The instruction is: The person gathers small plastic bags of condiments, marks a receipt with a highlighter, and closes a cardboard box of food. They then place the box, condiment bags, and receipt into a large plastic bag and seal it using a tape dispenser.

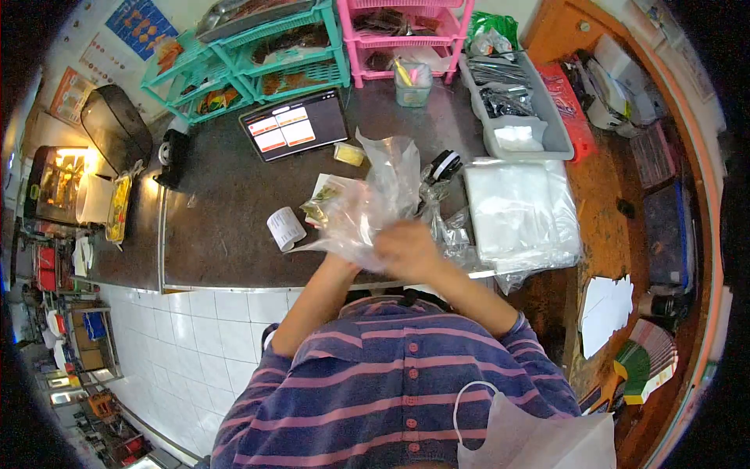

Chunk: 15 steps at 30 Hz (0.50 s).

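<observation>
A clear plastic bag point(344, 230) is bunched up at the front of the dark counter, blurred by motion. My left hand point(361, 209) shows only faintly through the film, so its fingers cannot be made out. Curled at the bag's right edge, my right hand point(406, 248) grips the plastic. Another piece of clear plastic point(394, 168) stands up just behind the hands. Partly covered by the bag, a small packet with greenish contents point(322, 202) lies to the left. Beside it is a curled white paper slip point(286, 228) with writing.
A tablet point(291, 125) leans at the back, near a small yellow packet point(349, 154). Stacked clear bags point(519, 211) lie at right, below a grey bin point(547, 117). A black-and-white roll point(444, 166) stands nearby. Green racks point(289, 59) and a pink rack point(402, 39) line the back.
</observation>
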Tool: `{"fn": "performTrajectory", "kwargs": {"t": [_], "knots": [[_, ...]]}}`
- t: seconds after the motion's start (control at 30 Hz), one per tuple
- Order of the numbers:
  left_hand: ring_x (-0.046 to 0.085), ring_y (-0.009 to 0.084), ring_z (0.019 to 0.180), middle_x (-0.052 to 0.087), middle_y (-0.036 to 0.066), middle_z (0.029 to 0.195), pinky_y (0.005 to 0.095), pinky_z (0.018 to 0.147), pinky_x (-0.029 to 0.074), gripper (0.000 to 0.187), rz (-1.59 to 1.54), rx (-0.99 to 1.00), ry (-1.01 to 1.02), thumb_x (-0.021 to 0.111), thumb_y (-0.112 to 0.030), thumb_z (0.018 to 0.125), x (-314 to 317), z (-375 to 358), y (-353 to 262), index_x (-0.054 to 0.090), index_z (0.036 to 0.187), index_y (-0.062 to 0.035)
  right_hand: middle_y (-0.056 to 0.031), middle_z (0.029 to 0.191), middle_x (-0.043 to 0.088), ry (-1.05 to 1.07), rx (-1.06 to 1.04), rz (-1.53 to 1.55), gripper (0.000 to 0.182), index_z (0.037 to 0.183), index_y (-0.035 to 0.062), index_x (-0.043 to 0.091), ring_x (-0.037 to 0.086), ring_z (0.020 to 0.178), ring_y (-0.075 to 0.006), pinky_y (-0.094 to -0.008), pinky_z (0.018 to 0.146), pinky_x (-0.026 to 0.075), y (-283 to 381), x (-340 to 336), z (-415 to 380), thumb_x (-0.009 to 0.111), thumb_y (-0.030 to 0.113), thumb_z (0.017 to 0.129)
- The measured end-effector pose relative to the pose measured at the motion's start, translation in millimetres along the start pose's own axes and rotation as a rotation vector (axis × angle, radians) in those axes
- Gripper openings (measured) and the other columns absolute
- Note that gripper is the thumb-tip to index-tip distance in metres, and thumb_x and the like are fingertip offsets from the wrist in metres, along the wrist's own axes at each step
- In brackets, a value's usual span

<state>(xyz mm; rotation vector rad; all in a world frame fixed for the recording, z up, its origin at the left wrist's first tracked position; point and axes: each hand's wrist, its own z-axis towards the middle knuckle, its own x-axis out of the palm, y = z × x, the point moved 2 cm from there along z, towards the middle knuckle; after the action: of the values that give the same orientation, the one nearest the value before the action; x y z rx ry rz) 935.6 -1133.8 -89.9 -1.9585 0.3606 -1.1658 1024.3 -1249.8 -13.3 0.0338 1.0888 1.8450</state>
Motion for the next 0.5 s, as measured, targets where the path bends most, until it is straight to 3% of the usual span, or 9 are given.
{"fn": "performTrajectory", "kwargs": {"t": [0.07, 0.1, 0.13, 0.2, 0.27, 0.33, 0.4, 0.47, 0.5], "knots": [[0.050, 0.0096, 0.063, 0.054, 0.001, 0.072, 0.0239, 0.056, 0.041, 0.019, 0.465, 0.250, 0.080, 0.052, -0.017, 0.083, 27, -40, -74, 0.056, 0.096, -0.0026, -0.0067, 0.063, 0.056, -0.248, 0.537, 0.315, 0.006, 0.066, 0.0070, 0.055, 0.054, 0.057, -0.0187, -0.0313, 0.050, 0.042, -51, -40, -4, 0.055, 0.002, 0.068], [0.046, 0.0047, 0.050, 0.053, -0.003, 0.059, 0.0203, 0.047, 0.037, 0.013, 0.636, 0.391, 0.246, 0.054, -0.012, 0.080, 17, -54, -98, 0.061, 0.083, -0.0014, -0.0028, 0.057, 0.047, -0.397, 0.431, 0.173, 0.017, 0.060, 0.0054, 0.047, 0.044, 0.052, -0.0125, -0.0261, 0.047, 0.036, -53, -86, 10, 0.060, 0.003, 0.070], [0.045, 0.0043, 0.051, 0.054, -0.002, 0.061, 0.0198, 0.046, 0.036, 0.011, 0.587, 0.294, 0.078, 0.054, -0.009, 0.079, 11, -61, -116, 0.062, 0.079, -0.0010, 0.0011, 0.050, 0.038, -0.549, 0.341, 0.009, 0.033, 0.055, 0.0038, 0.038, 0.035, 0.048, -0.0063, -0.0209, 0.044, 0.031, -56, -132, 24, 0.066, 0.004, 0.072], [0.048, 0.0061, 0.054, 0.055, -0.001, 0.063, 0.0210, 0.048, 0.037, 0.011, 0.649, 0.292, -0.009, 0.054, -0.005, 0.075, -16, -60, -120, 0.061, 0.082, 0.0000, 0.0007, 0.050, 0.032, -0.414, 0.237, -0.386, 0.041, 0.054, 0.0048, 0.033, 0.029, 0.050, -0.0049, -0.0200, 0.044, 0.029, -26, -143, 23, 0.070, 0.006, 0.071], [0.051, 0.0106, 0.057, 0.056, 0.001, 0.064, 0.0238, 0.053, 0.040, 0.014, 0.584, 0.358, -0.237, 0.056, -0.003, 0.070, -15, -59, -122, 0.061, 0.083, -0.0007, -0.0027, 0.047, 0.032, -0.409, 0.170, -0.360, 0.039, 0.054, 0.0042, 0.034, 0.028, 0.045, -0.0087, -0.0237, 0.042, 0.026, -5, -134, 25, 0.069, 0.007, 0.071], [0.054, 0.0172, 0.062, 0.058, 0.005, 0.072, 0.0271, 0.061, 0.042, 0.024, 0.988, 0.838, -0.369, 0.059, -0.002, 0.063, 21, -57, -138, 0.060, 0.087, -0.0023, -0.0043, 0.046, 0.033, -0.327, 0.087, -0.389, 0.037, 0.052, 0.0050, 0.037, 0.029, 0.041, -0.0127, -0.0275, 0.040, 0.024, 11, -117, 29, 0.068, 0.009, 0.071], [0.056, 0.0234, 0.068, 0.058, 0.009, 0.080, 0.0306, 0.070, 0.042, 0.035, 1.349, 1.010, -0.267, 0.062, -0.001, 0.056, 46, -50, -136, 0.059, 0.090, -0.0036, -0.0035, 0.048, 0.037, -0.110, -0.119, -0.166, 0.032, 0.052, 0.0073, 0.042, 0.035, 0.039, -0.0160, -0.0293, 0.039, 0.026, 18, -89, 30, 0.069, 0.011, 0.068], [0.057, 0.0292, 0.076, 0.058, 0.012, 0.089, 0.0342, 0.078, 0.041, 0.044, 1.674, 0.829, 0.061, 0.064, -0.001, 0.050, 53, -55, -117, 0.057, 0.093, -0.0046, -0.0034, 0.056, 0.045, 0.058, -0.040, 0.018, 0.019, 0.062, 0.0071, 0.052, 0.044, 0.048, -0.0140, -0.0277, 0.045, 0.033, 15, -64, 26, 0.069, 0.012, 0.068], [0.058, 0.0235, 0.080, 0.055, 0.011, 0.098, 0.0324, 0.076, 0.045, 0.045, 1.731, 0.835, 0.233, 0.061, 0.006, 0.051, 32, -48, -109, 0.054, 0.094, -0.0022, -0.0032, 0.059, 0.048, 0.198, 0.040, 0.057, 0.017, 0.068, 0.0067, 0.054, 0.046, 0.053, -0.0133, -0.0269, 0.048, 0.035, 10, -67, 30, 0.070, 0.012, 0.068]]}}
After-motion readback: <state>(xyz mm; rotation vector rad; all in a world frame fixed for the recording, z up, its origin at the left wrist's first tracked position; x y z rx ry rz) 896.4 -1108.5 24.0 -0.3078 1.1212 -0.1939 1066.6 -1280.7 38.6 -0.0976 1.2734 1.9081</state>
